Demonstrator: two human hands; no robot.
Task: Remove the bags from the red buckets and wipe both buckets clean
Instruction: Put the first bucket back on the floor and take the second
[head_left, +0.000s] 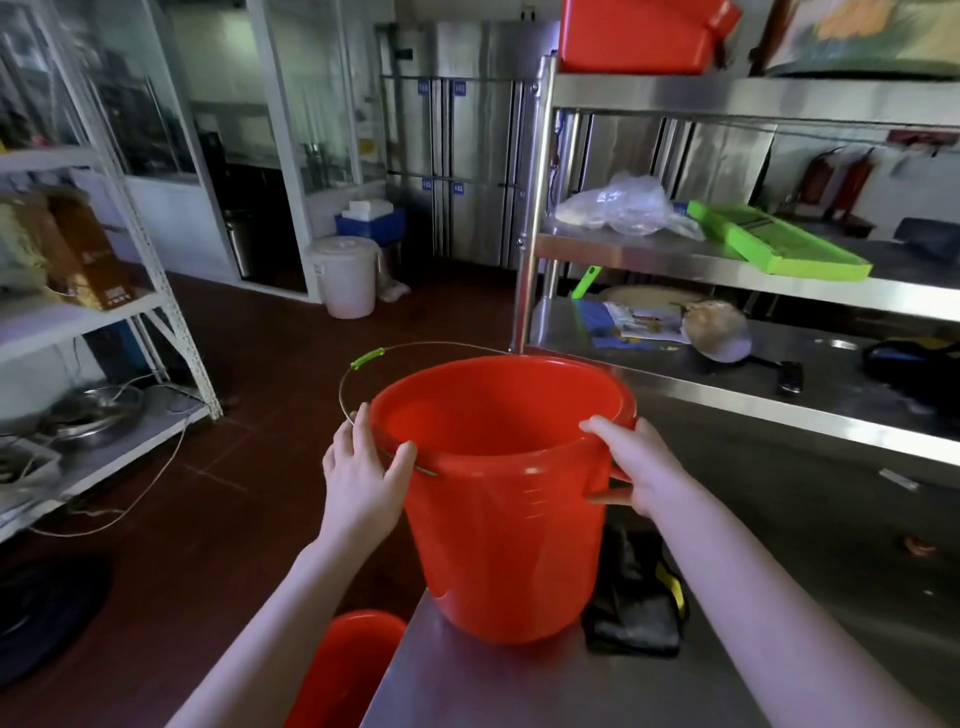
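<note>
A red bucket (506, 525) stands near the left corner of a steel table (519, 686). Its inside looks bare, with no bag in it, and its wire handle with a green grip (367, 358) is tipped back to the left. My left hand (363, 473) clasps the rim on the left side. My right hand (636, 465) grips the rim on the right side. A second red bucket (343, 670) sits on the floor below the table's left edge, only partly in view. A dark cloth with yellow trim (634, 597) lies on the table just right of the held bucket.
A steel shelf unit (727, 254) rises behind the table, carrying a clear plastic bag (623, 208), a green slicer (779, 241) and a red bin (639, 34) on top. A white lidded pail (345, 275) stands on the dark red floor. A white rack (104, 312) lines the left.
</note>
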